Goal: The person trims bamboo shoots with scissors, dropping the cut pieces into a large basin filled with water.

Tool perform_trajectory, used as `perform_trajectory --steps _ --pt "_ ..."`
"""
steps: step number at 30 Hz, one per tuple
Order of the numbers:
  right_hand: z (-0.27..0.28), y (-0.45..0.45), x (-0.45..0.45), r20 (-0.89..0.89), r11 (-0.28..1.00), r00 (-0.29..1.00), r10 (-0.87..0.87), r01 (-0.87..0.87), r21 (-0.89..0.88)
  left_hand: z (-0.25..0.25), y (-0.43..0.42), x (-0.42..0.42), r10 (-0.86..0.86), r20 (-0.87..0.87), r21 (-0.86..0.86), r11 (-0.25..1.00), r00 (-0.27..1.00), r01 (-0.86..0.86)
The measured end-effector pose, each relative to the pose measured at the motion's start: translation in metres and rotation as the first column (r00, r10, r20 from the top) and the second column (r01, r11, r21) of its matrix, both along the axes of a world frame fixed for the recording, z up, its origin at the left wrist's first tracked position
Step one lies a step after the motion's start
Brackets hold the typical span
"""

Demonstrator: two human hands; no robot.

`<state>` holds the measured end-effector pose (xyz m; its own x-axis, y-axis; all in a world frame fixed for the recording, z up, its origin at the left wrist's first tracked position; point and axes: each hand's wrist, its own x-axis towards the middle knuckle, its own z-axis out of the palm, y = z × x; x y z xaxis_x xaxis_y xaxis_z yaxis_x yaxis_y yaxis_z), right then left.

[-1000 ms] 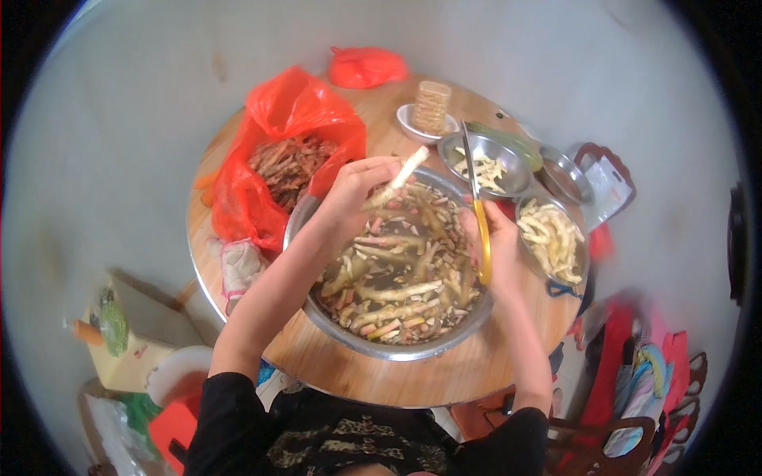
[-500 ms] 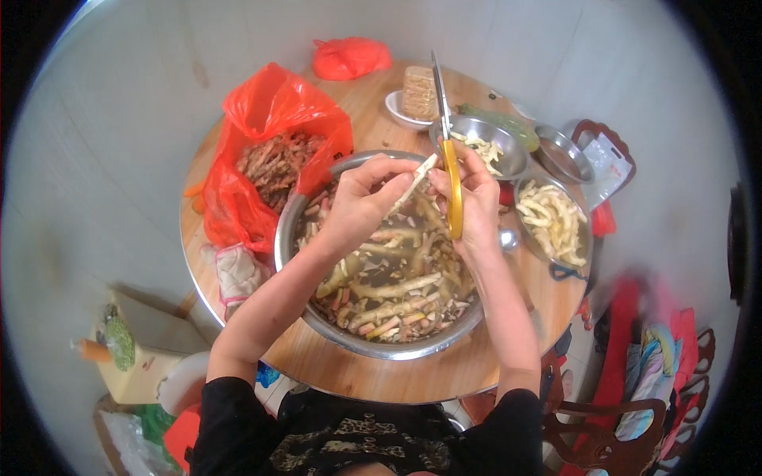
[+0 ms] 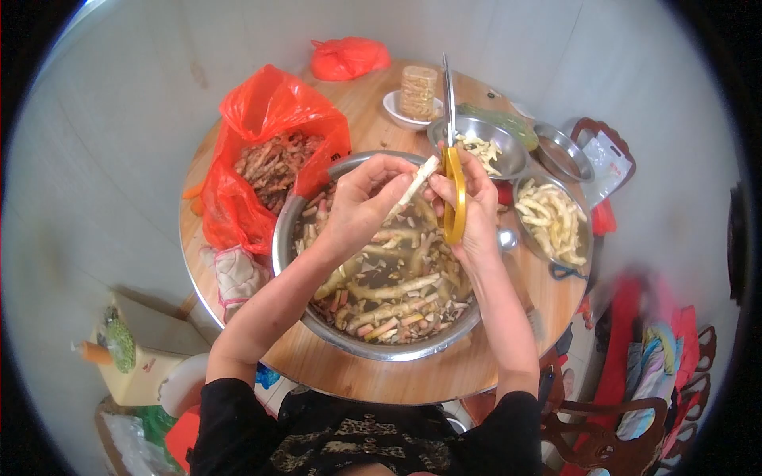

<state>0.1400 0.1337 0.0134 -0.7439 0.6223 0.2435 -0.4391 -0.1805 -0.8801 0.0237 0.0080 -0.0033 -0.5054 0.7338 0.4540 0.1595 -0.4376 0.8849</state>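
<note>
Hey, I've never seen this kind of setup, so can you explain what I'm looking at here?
There's no machine here: these are a person's two bare hands, seen by a camera worn on the head, looking forward and down. The left hand holds a long pale piece. The right hand holds yellow-handled scissors, blades pointing away from the person. Below is a large metal basin of liquid and cut pieces, on a round wooden table. To its left stands an open red plastic bag of brownish pieces; to its right, metal bowls hold pale pieces.
</note>
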Motion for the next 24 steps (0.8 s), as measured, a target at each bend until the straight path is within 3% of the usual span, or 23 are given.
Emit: perform_trajectory --steps 5,10,20,23,24 --pt "-0.002 0.001 0.000 -0.010 0.998 0.999 0.032 -0.032 0.050 -0.006 0.002 -0.001 0.065 -0.161 0.019 0.998 0.985 -0.062" --pt "-0.004 0.000 -0.001 -0.043 0.999 0.999 -0.008 0.010 0.050 -0.001 0.001 0.000 -0.045 0.055 0.019 0.999 0.997 0.044" --pt "-0.005 0.001 0.001 -0.062 1.000 0.998 -0.026 0.026 -0.007 0.006 -0.001 0.002 -0.082 0.209 -0.041 0.995 0.975 0.092" --pt "-0.002 0.001 0.002 -0.031 0.999 0.999 -0.008 0.007 -0.043 0.006 -0.001 0.005 0.009 0.084 -0.037 0.999 0.996 -0.006" --pt "-0.002 0.001 0.001 -0.031 0.999 0.999 -0.008 0.007 -0.043 0.004 -0.001 0.006 0.069 -0.064 -0.026 0.997 0.996 -0.070"
